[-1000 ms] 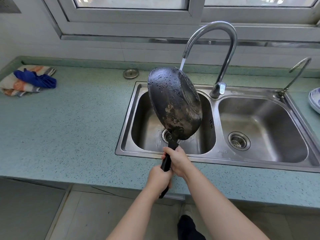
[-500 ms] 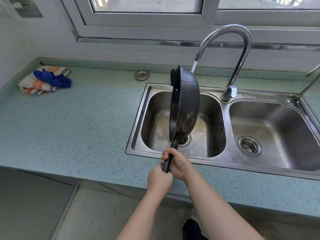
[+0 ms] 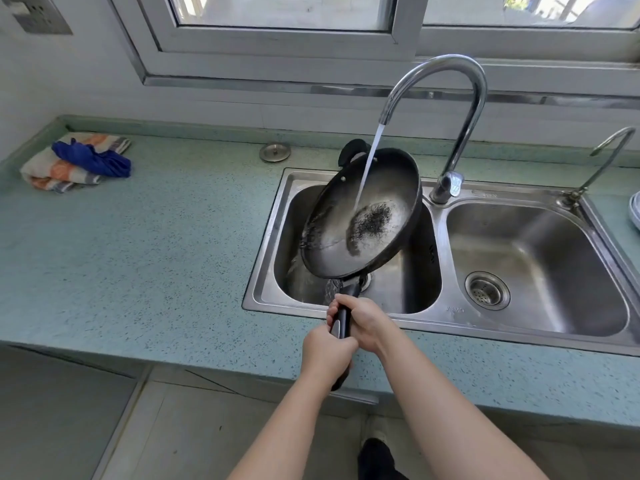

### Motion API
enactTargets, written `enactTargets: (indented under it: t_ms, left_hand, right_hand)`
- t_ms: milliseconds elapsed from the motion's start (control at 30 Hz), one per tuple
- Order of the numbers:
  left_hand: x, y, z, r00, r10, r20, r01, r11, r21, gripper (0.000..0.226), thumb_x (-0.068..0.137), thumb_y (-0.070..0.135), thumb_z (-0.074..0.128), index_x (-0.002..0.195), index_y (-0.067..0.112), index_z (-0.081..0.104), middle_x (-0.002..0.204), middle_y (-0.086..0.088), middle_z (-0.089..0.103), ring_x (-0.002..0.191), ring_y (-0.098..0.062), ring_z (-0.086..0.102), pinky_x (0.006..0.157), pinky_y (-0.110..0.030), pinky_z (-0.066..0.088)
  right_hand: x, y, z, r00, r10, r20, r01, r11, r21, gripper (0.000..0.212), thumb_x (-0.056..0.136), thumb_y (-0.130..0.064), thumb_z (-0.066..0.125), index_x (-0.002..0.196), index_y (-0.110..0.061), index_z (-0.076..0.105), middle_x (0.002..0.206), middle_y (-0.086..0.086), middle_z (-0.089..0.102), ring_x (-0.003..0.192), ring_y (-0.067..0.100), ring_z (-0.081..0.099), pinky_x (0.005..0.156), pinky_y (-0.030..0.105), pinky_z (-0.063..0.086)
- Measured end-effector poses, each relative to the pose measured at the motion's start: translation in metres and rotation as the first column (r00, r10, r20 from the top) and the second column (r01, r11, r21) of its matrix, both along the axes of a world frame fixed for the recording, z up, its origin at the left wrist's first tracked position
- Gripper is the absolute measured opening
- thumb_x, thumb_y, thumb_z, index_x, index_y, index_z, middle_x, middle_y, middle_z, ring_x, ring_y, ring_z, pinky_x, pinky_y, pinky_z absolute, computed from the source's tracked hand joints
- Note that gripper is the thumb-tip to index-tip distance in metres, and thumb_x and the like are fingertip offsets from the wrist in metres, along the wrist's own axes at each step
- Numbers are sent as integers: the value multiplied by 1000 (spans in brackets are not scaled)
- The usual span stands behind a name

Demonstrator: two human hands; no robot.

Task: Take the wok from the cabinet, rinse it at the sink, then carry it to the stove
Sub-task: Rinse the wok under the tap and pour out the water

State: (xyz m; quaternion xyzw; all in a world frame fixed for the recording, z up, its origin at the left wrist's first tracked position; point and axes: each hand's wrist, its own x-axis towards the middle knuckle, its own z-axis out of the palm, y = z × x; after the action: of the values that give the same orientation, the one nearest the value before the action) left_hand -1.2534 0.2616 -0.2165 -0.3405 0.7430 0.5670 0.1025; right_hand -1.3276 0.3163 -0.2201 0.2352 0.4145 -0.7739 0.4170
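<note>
A home kitchen. A speckled blue-green desk (image 3: pixel 145 237) runs along a white wall beneath a sliding window (image 3: pixel 284 15) with a pale frame. Set into the desk is a stainless steel double sink (image 3: pixel 519 327) with a drain strainer (image 3: pixel 487 290) in its right basin, a tall curved tap (image 3: pixel 450 109) running water, and a smaller second tap (image 3: pixel 599 164) to the right. Folded cloths (image 3: pixel 74 162) lie at the far left, a metal sink plug (image 3: pixel 275 152) rests near the back edge, and a wall socket (image 3: pixel 41 15) sits high on the left.
</note>
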Motion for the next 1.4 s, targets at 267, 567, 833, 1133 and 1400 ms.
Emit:
enactTargets:
  t_ms: [267, 567, 833, 1133, 1400]
  left_hand:
    - [-5, 11, -4, 995, -98, -22, 98, 995, 25, 9, 68, 6, 59, 66, 14, 53, 48, 0, 57, 30, -11, 55, 36, -19, 43]
    - [11, 5, -7, 987, 10, 162, -121, 707, 696, 11, 85, 9, 56, 76, 10, 50, 46, -1, 55, 35, -10, 50, 37, -16, 42]
    - [11, 12, -11, 996, 14, 83, -60, 814, 578, 11, 86, 9, 53, 77, 13, 47, 46, 3, 51, 34, -9, 43, 40, -18, 37]
    - [9, 15, 3, 999, -32, -5, 32, 970, 239, 18, 78, 6, 51, 61, 13, 50, 41, 1, 52, 28, -10, 48, 36, -18, 37]
    - [9, -4, 8, 994, -40, 106, -19, 863, 504, 16, 76, 0, 48, 64, 11, 49, 47, -1, 50, 32, -9, 44, 35, -17, 35]
  right_hand:
    - [0, 14, 5, 997, -16, 78, 13, 999, 40, 36, 100, -16, 34, 70, -1, 48, 69, 11, 48, 64, 18, 47, 62, 27, 43]
    - [0, 16, -8, 998, 15, 54, -18, 998, 59, 41, 101, -20, 32, 69, 0, 50, 47, 5, 60, 46, 13, 58, 55, 25, 50]
    - [-3, 7, -1, 936, 317, -152, -182, 807, 563, 21, 89, -3, 54, 68, -4, 49, 58, 9, 55, 44, 13, 55, 47, 24, 47]
    - [-3, -8, -1, 963, 182, -201, -28, 802, 596, 31, 78, 0, 48, 48, -7, 43, 36, 3, 41, 29, 11, 36, 37, 15, 34]
    - [-1, -16, -1, 964, 110, -241, -1, 912, 411, 30, 81, -2, 46, 54, -16, 41, 30, -11, 36, 25, 2, 31, 36, 12, 30]
